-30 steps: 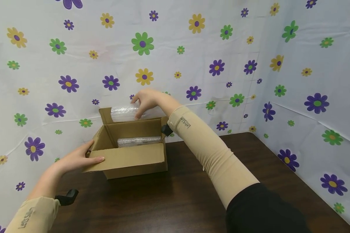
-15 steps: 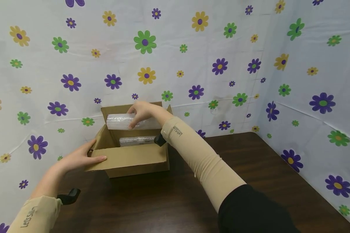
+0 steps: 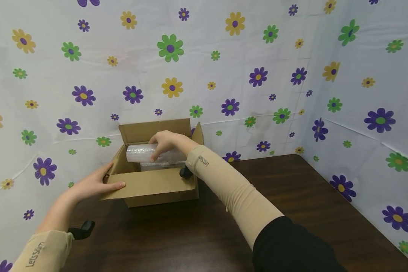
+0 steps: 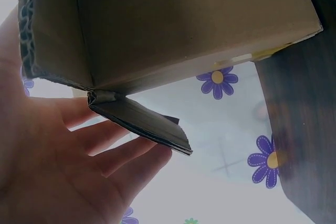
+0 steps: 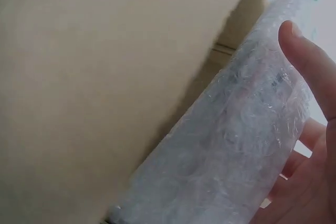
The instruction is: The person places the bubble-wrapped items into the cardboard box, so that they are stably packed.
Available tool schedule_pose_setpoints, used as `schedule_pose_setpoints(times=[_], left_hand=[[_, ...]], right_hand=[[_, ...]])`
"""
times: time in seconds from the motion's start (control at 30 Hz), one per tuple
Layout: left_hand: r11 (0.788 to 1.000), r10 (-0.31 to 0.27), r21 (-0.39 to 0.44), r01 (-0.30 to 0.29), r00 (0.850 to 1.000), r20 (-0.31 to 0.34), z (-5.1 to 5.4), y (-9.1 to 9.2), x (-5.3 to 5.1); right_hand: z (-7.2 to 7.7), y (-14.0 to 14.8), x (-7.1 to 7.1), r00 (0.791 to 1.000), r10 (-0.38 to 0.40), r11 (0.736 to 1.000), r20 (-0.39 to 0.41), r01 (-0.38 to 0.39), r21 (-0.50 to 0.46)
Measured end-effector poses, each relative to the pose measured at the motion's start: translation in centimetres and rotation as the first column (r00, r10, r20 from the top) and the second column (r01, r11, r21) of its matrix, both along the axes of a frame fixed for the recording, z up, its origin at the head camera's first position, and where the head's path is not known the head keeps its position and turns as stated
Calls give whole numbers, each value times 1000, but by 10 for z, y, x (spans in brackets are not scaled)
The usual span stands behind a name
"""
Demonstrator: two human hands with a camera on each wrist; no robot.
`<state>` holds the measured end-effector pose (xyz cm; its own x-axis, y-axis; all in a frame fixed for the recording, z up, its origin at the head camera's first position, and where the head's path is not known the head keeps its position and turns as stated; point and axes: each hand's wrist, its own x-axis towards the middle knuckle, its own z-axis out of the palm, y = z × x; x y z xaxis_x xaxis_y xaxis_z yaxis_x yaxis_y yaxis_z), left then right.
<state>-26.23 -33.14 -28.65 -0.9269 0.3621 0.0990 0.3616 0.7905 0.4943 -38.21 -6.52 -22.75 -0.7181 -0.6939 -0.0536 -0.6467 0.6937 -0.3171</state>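
Note:
An open cardboard box (image 3: 161,199) stands near the back wall in the head view. My left hand (image 3: 91,185) grips its front left corner, thumb on the front flap (image 3: 149,183); in the left wrist view several fingers (image 4: 123,156) lie against a folded side flap (image 4: 144,121). My right hand (image 3: 166,144) holds a long bubble-wrapped package (image 3: 138,153) from above, level with the box opening. Thumb and fingers lie on opposite sides of the bubble wrap (image 5: 220,140) in the right wrist view. Below it, inside the box, lies another bubble-wrapped package (image 3: 149,166), partly hidden.
The box stands on a dark brown wooden table (image 3: 210,223). A white sheet printed with flowers (image 3: 204,87) hangs behind the table and along its right side. The box's back flap (image 3: 139,131) and right flap (image 3: 198,133) stand up.
My right hand has lowered the bubble-wrapped package from above the back flap into the box opening, over the other package. The left hand keeps its place on the box.

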Motion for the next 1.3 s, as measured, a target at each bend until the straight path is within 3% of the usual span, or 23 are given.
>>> schedule_pose_setpoints(times=[0.43,0.7,1.03,1.3], left_hand=[[1000,15,-18,-15,1000,-1,0,2,1],[1000,14,-20,-14,1000,-5,0,1,2],[999,8,-44,-6,999,32,8,1,5],[994,29,-108,-28,1000,11,18,4,7]], right_hand=[[-6,1,1,1000,-18,999,-6,18,31],[-3,11,-2,999,-22,1000,-44,21,-21],[16,33,-4,999,2,993,34,2,-117],[33,59,1,998,52,974,35,-43,-220]])
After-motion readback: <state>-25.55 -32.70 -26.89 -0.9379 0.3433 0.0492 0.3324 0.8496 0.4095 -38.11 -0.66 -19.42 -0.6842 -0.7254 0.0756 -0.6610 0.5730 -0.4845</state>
